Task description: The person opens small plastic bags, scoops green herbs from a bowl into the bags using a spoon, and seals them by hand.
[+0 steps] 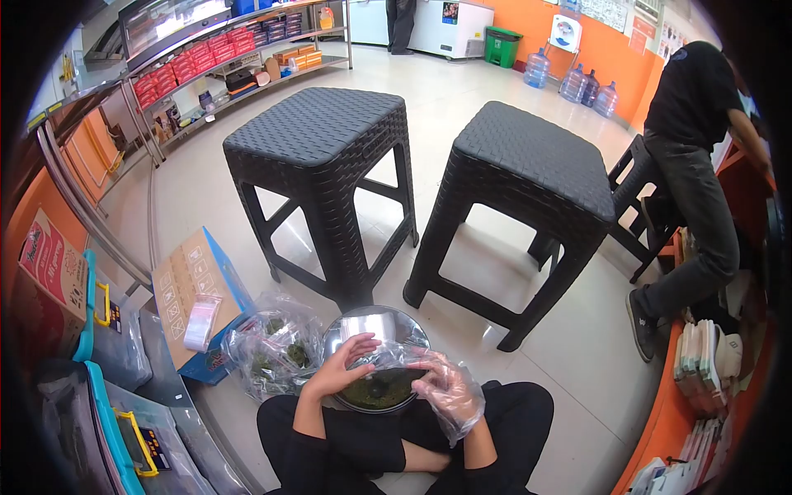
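Observation:
Above a round metal bowl (337, 328) with dark green contents, both my hands are raised. My left hand (338, 371) is bare, its fingers apart and curved, at the bowl's left side. A clear plastic glove covers my right hand (444, 386), at the bowl's right edge; its fingers point left and are partly blurred by the plastic. Thin clear plastic stretches between the two hands; whether fingers pinch it is unclear. Left of the bowl lies a clear plastic bag (276, 342) with green leafy stuff inside.
Two black stools (318, 124) (536, 157) stand ahead. A cardboard box (194, 289) holding a small packet (200, 322) and lidded bins (124, 330) are at left. A person (693, 107) stands at right by orange shelves (660, 412); another's legs (400, 25) show far back.

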Demonstrator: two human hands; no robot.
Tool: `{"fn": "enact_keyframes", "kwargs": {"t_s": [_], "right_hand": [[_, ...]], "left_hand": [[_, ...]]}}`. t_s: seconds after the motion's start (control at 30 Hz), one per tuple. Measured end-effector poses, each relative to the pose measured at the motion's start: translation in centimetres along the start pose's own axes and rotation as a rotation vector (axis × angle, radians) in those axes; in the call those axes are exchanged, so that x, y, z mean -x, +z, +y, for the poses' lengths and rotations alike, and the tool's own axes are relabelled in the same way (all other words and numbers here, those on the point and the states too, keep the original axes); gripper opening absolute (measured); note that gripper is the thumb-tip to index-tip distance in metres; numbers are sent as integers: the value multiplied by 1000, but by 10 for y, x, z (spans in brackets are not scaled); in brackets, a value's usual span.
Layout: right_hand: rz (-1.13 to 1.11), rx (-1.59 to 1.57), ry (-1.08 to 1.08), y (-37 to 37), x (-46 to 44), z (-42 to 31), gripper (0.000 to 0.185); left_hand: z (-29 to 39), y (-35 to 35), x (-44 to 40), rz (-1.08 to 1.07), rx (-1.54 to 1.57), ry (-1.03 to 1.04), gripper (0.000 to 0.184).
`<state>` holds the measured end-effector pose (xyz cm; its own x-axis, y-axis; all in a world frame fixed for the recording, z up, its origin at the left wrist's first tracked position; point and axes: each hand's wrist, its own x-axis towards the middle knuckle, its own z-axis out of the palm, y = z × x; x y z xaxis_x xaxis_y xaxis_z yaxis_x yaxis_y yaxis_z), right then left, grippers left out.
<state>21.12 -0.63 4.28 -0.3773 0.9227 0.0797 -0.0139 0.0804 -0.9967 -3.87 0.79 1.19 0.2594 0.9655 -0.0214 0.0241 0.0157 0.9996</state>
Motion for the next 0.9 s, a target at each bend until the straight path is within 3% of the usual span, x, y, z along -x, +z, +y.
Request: {"fn": "enact_keyframes", "kwargs": {"t_s": [0.13, 0.23, 0.33, 0.43, 0.57, 0.6, 0.7, 0.8, 0.9], "right_hand": [[-75, -106, 49, -6, 3, -5, 29], [-61, -108, 44, -6, 2, -4, 29], [8, -161, -2, -7, 2, -1, 29], [-7, -185, 8, -10, 3, -3, 30], [-55, -135, 41, -7, 3, 6, 31], [-64, -109, 52, -6, 2, 4, 32], [-83, -151, 42, -3, 2, -9, 34], [-67, -54, 16, 1, 0, 0, 34], [-32, 186, -33, 4, -1, -4, 33]], "left_hand": [[15, 4, -2, -29, 203, -158, 38], [-8, -10, -6, -3, 47, -214, 33], [-17, -25, -5, 228, 38, -26, 28], [3, -17, -2, 261, 152, 37, 25], [9, 9, -1, -33, 150, -50, 24], [7, 7, -2, -20, 89, -174, 20], [5, 2, -4, 73, 17, -91, 13], [-8, 0, -6, 243, 14, -61, 24], [25, 5, -2, 404, -757, 340, 47]]}}
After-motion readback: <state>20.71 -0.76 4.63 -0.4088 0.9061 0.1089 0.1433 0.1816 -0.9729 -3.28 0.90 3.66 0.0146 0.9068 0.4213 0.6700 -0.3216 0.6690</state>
